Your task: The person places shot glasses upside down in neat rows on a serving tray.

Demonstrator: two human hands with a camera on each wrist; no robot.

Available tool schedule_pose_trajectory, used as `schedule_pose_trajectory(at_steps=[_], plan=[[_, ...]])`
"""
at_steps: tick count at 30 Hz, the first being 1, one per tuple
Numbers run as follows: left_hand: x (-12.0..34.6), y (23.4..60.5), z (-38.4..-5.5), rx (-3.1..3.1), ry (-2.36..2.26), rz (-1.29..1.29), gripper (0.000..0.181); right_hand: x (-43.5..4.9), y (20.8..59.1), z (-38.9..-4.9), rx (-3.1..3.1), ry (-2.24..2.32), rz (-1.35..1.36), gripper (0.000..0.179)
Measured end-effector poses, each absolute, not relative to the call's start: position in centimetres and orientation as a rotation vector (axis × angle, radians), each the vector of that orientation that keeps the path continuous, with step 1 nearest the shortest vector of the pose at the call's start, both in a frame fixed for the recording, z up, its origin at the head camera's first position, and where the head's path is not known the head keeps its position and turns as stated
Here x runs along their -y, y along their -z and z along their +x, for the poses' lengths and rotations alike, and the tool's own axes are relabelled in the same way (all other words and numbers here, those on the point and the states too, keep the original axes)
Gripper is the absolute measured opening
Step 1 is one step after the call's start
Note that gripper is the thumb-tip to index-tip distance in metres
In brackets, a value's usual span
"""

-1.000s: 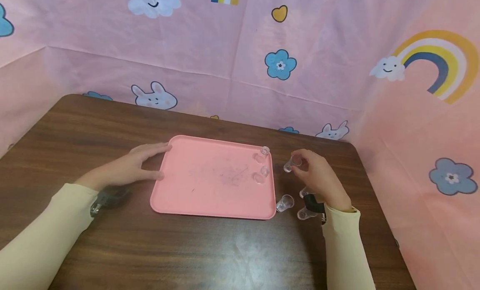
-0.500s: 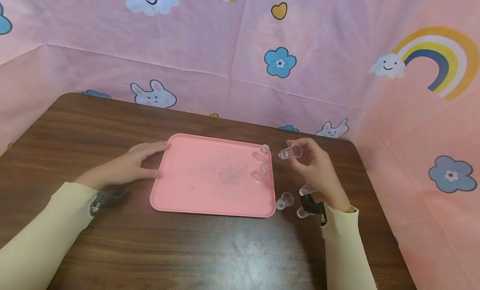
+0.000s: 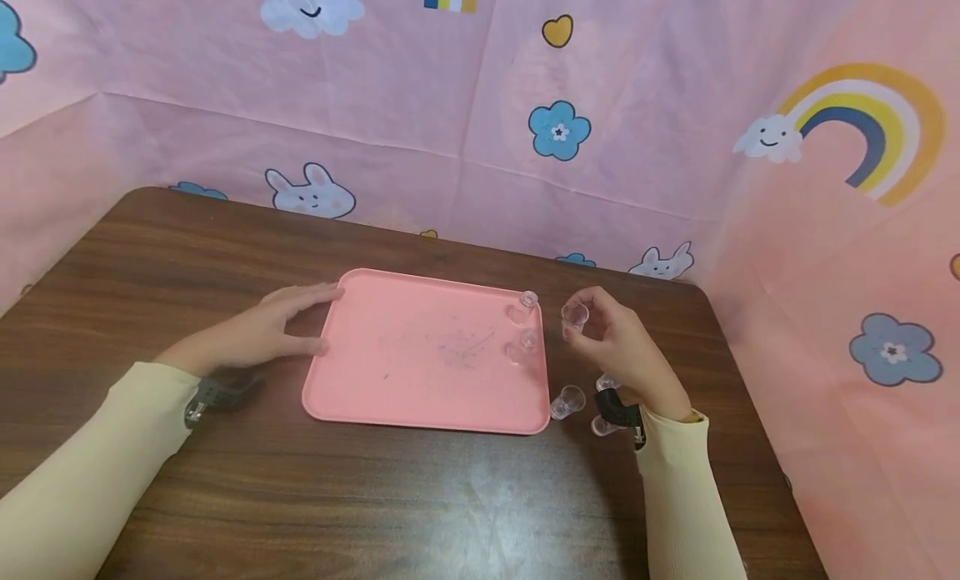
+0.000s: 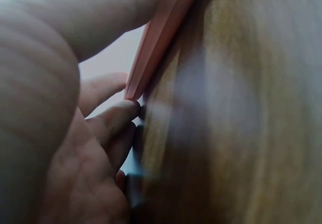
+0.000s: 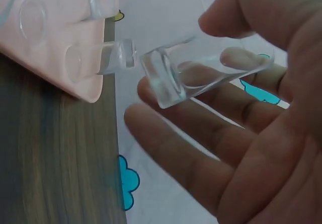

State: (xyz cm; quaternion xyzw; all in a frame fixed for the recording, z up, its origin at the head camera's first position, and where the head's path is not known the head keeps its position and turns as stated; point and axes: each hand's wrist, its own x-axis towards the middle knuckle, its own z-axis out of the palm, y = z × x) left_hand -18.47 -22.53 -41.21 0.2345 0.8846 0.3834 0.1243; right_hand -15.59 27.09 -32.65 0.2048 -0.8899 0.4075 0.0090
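Observation:
My right hand (image 3: pixel 626 347) holds a clear shot glass (image 3: pixel 575 315) between thumb and fingers, just off the right side of a pink tray (image 3: pixel 420 413). Seen from the right wrist, the glass (image 5: pixel 171 78) lies across the fingers, its thick base toward the tray. Two more shot glasses (image 3: pixel 528 338) stand mouth down along the tray's right edge. On the left, my left hand (image 3: pixel 255 330) touches the tray's left rim with outstretched thumb and fingers; the left wrist view shows fingertips (image 4: pixel 132 107) right at the tray's edge.
A shot glass (image 3: pixel 568 402) stands on the brown wooden table (image 3: pixel 390 505) by the tray's near right corner. Further glasses (image 3: pixel 604 427) are partly covered by the right wrist's black strap (image 3: pixel 618 409). A pink patterned cloth (image 3: pixel 465 105) hangs behind and to the right.
My right hand has raised the shot glass from low over the table, then brought it slightly left and down, with its mouth turned more upward. The left hand stays at the tray.

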Motion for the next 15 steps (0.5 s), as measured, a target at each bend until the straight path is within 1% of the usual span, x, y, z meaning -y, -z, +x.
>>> schedule_pose_trajectory(at_steps=[3,10,15], plan=[[22.5,41.2,-18.4,-2.583,-1.116,0.686,0.082,-27.0,32.6,-15.5,2.756,-1.301,0.665,0.025],[22.5,41.3,-18.4,-2.602,-1.094,0.682,0.081,-25.8,32.4,-15.0,2.829,-1.424,0.828,0.025],[22.4,41.3,-18.5,-2.593,-1.101,0.704,0.081,-25.2,32.7,-14.7,2.956,-1.484,0.853,0.025]])
